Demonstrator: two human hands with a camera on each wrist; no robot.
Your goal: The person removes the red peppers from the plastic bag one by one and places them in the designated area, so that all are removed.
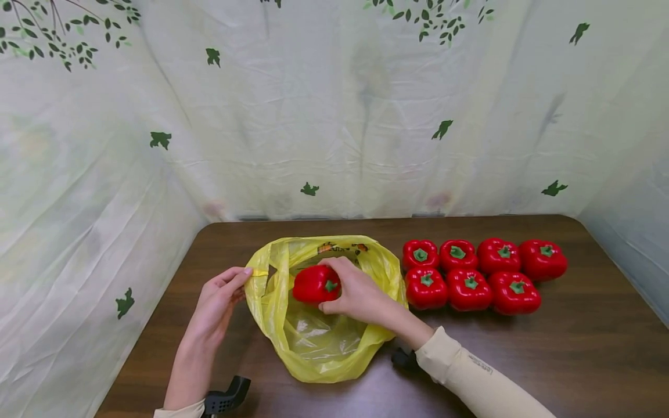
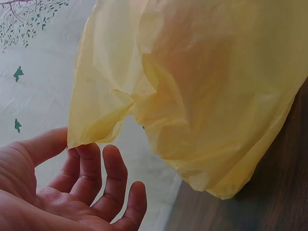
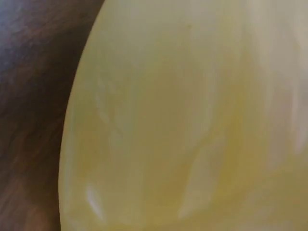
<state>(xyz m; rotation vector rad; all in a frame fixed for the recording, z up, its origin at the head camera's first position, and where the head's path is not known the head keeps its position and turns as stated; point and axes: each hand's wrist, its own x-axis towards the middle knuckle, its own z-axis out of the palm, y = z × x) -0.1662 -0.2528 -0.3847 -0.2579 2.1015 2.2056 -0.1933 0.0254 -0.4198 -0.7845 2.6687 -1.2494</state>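
Observation:
A yellow plastic bag (image 1: 324, 368) stands with its mouth spread wide on the brown table. At its left edge my left hand (image 1: 222, 299) pinches the bag's handle between thumb and fingertips; the left wrist view shows the same hand (image 2: 91, 187) with the other fingers loosely bent. Inside the bag's mouth, my right hand (image 1: 360, 293) grips a red bell pepper (image 1: 313, 285), its green stem facing right. The right wrist view is filled by the yellow plastic (image 3: 159, 120), which hides that hand and the pepper.
Right of the bag, several red bell peppers (image 1: 470, 290) stand in two rows, stems up, the nearest close against the bag. The wooden table (image 1: 590, 360) reaches back to a pale curtain (image 1: 334, 116) printed with green leaves. More curtain hangs at both sides.

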